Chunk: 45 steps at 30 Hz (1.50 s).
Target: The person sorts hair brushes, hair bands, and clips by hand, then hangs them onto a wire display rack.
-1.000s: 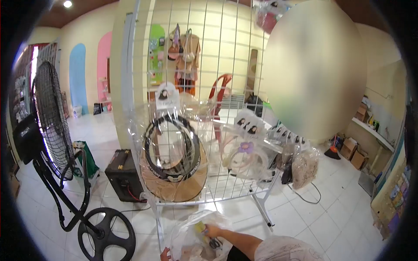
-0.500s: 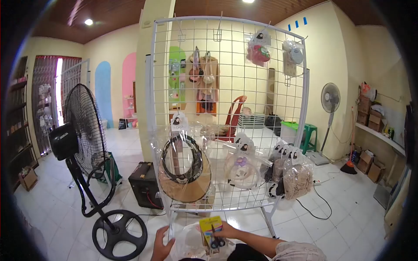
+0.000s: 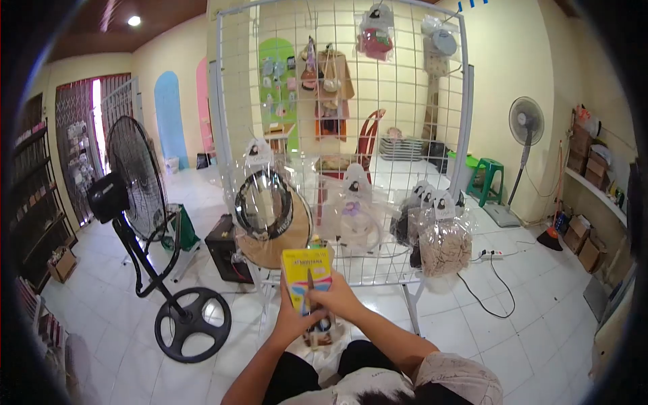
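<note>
A yellow cardboard box (image 3: 305, 259) with pink and blue print is held up in front of me, below the grid rack. My left hand (image 3: 294, 316) is closed around its left side and lower part. My right hand (image 3: 337, 297) is closed on a pair of scissors (image 3: 310, 278), which lies against the box's front with the blade pointing up. The dark scissor handles show below my fingers. Whether my right fingers also grip the box is hidden. Below the hands, between my knees, lies clear plastic (image 3: 317, 358).
A white wire grid rack (image 3: 466, 135) stands in front with packaged goods on it, including a sun visor hat (image 3: 287, 243) and a bagged beige item (image 3: 445, 248). A black standing fan (image 3: 138, 182) is at left, beside a black speaker box (image 3: 226, 250). A cable (image 3: 482, 310) runs along the floor at right.
The box and scissors have risen from low by my lap to in front of the rack. My left hand, previously apart with fingers spread, now grips the box. The view has tilted down.
</note>
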Each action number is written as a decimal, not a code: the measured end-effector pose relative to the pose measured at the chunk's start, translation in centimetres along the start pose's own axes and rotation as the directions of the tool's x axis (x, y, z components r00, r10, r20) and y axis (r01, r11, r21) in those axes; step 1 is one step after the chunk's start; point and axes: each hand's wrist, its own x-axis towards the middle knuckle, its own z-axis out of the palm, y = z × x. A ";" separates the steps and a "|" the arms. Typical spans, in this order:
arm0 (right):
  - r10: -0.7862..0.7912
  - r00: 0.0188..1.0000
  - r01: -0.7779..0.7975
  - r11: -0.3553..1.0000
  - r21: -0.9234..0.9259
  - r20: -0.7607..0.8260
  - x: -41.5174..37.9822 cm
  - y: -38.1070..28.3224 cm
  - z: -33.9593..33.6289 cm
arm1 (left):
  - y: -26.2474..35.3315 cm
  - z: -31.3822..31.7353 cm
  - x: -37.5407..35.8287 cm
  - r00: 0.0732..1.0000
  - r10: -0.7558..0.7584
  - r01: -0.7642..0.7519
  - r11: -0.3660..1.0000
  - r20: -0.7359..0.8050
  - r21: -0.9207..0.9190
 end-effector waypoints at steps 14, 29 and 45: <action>0.233 0.973 -0.224 0.945 0.239 -0.007 0.9 0.3 -3.8 | 1.4 2.3 -2.9 0.943 -0.325 0.297 0.718 0.074 -0.630; 0.495 0.867 -0.322 0.645 0.693 -0.059 -5.1 7.8 -9.9 | 1.1 2.0 -6.9 0.822 -0.544 0.392 0.323 0.170 -0.861; 0.821 0.156 -0.710 0.480 0.516 -0.549 -35.1 24.4 -29.5 | 0.3 5.8 -11.9 0.756 -0.505 0.405 -0.140 0.417 -0.904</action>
